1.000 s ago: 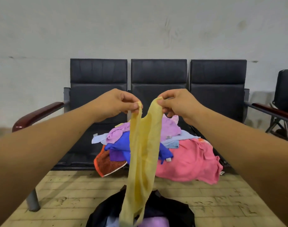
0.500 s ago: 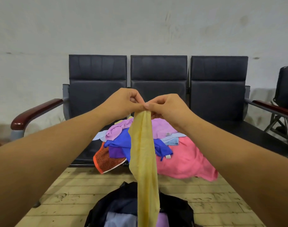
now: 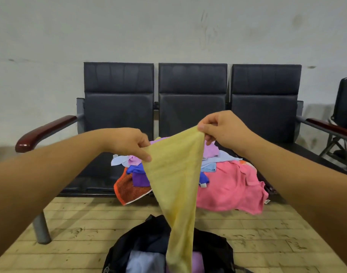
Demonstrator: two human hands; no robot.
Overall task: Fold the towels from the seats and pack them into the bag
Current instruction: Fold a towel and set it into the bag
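A yellow towel [image 3: 177, 180] hangs in the air in front of me, spread at the top and narrowing downward over the bag. My left hand [image 3: 129, 143] pinches its left edge lower down. My right hand [image 3: 222, 128] pinches its upper corner, higher and to the right. A heap of towels [image 3: 231, 184] in pink, orange, purple, blue and lilac lies on the middle seat behind it. On the floor below stands an open black bag [image 3: 149, 241] with pale blue and lilac cloth inside; the towel's tail hides part of its opening.
A row of three black seats [image 3: 119, 107] with dark red armrests [image 3: 42, 133] stands against a pale wall. Another black chair [image 3: 346, 103] is at the far right. The floor [image 3: 80, 229] is yellowish planks.
My hands were together at the towel's top; now they have parted, the left going down and left, the right up and right, spreading the towel's upper edge.
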